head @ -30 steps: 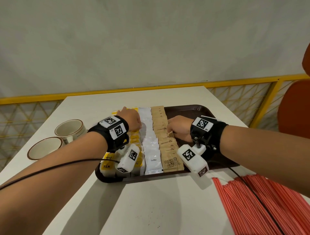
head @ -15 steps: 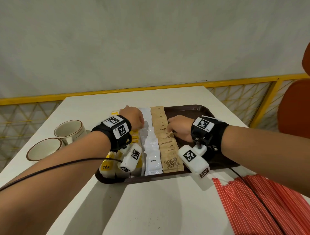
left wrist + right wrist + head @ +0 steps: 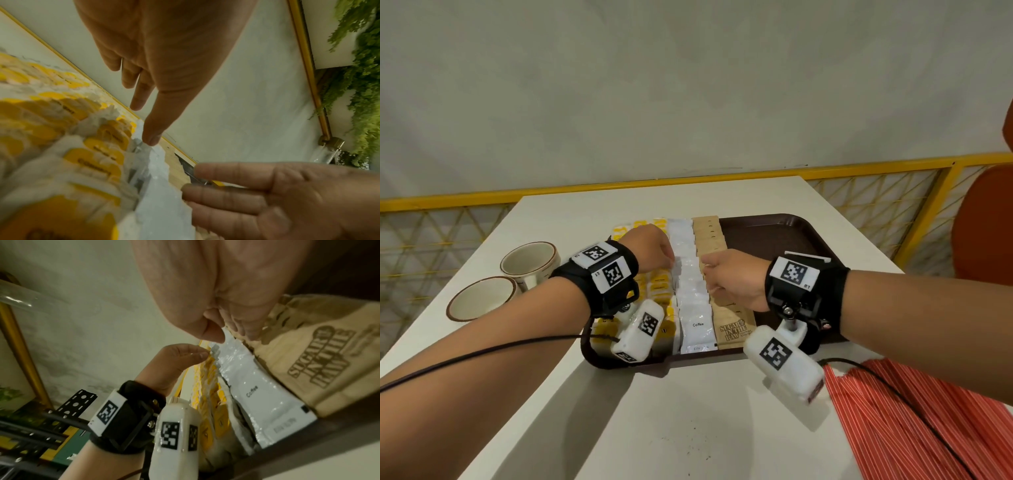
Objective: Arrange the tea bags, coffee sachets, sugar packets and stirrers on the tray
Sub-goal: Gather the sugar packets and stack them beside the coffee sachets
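A dark brown tray [image 3: 774,233] holds three rows: yellow tea bags [image 3: 659,284], white coffee sachets [image 3: 690,287] and brown sugar packets [image 3: 710,236]. My left hand [image 3: 671,260] hovers over the tea bags, fingers pointing down, one tip touching the left edge of the coffee row [image 3: 156,162]. My right hand [image 3: 705,270] lies over the sugar packets [image 3: 308,353], its straight fingers [image 3: 226,194] pressed against the right side of the coffee row [image 3: 257,386]. Neither hand holds a packet. Red striped stirrers [image 3: 928,428] lie on the table at the near right, off the tray.
Two cream cups with brown rims [image 3: 530,262] [image 3: 482,301] stand left of the tray on the white table [image 3: 688,428]. A yellow railing [image 3: 893,164] runs behind the table. An orange chair [image 3: 986,226] is at the right. Wrist-camera cables trail over the table.
My left hand has slid right from the tea bags to the coffee row's left edge. My right hand has shifted left against the row's right side.
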`<state>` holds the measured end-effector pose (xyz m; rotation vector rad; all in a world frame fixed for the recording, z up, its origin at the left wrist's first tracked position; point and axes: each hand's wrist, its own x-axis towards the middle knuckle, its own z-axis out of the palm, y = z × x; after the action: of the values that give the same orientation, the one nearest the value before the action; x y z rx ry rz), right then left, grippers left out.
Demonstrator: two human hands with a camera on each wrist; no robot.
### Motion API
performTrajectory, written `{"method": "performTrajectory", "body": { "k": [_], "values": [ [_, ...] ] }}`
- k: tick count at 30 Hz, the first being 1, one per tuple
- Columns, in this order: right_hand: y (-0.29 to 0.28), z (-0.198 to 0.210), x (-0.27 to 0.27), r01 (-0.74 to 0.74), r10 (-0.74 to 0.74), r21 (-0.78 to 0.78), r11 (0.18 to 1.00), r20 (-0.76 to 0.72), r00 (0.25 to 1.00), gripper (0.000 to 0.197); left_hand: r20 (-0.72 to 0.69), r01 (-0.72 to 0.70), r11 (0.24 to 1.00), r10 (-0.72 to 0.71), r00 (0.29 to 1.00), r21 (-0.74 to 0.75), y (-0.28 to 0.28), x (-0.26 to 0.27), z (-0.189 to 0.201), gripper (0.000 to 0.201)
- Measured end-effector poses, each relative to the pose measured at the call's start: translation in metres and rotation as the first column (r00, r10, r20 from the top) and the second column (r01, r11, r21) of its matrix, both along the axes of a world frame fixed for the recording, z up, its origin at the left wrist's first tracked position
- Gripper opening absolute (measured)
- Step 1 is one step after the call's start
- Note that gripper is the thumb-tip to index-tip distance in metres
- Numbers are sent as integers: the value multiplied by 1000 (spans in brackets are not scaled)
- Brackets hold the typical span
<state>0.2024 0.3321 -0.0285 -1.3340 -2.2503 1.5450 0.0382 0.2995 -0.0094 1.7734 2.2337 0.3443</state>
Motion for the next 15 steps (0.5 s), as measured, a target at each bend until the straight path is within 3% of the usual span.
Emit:
{"method": "performTrajectory", "body": {
  "k": [5,10,15],
  "values": [
    [-8,10,-2,23,-24,22,999,42,999,43,7,10,1000,-10,1000,6,-6,3,-2,15],
    [11,19,13,187,-187,27,982,-5,982,63,33,20,1000,-21,999,13,-11,4,-3,16],
    [-5,11,30,198,-198,1,980,18,980,41,35,25,1000,-25,999,-16,-9,16,-6,30]
  ]
}}
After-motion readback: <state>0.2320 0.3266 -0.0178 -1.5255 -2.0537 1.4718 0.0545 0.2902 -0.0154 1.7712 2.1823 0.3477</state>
